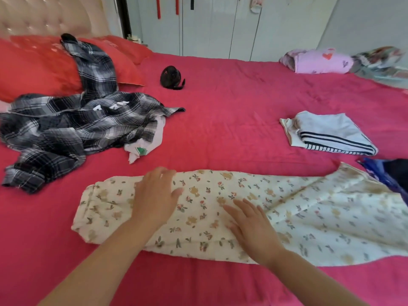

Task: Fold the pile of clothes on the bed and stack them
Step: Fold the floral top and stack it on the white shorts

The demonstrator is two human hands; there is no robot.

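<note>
Cream floral cotton under both palms. The left hand (154, 195) lies flat on the floral trousers (198, 217) near their cuffed end, fingers relaxed and slightly apart. The right hand (251, 226) presses flat just beside it, fingers straight and fanned. The trousers stretch across the near side of the pink bedspread (220, 118). Up left, the crumpled plaid shirt (66, 129) shows white lettering, too creased to read, and it covers part of a white top (143, 146) with a small green print. Over on the right, a folded pale garment (331, 135) with navy stripes sits alone. Beyond it, a lilac bundle (320, 61) carries red hearts. A small black fan (171, 77) rests mid-bed, near the red pillows (33, 62). A blue bag (375, 173) pokes in at the right edge, overlapping the trousers' wide end.
</note>
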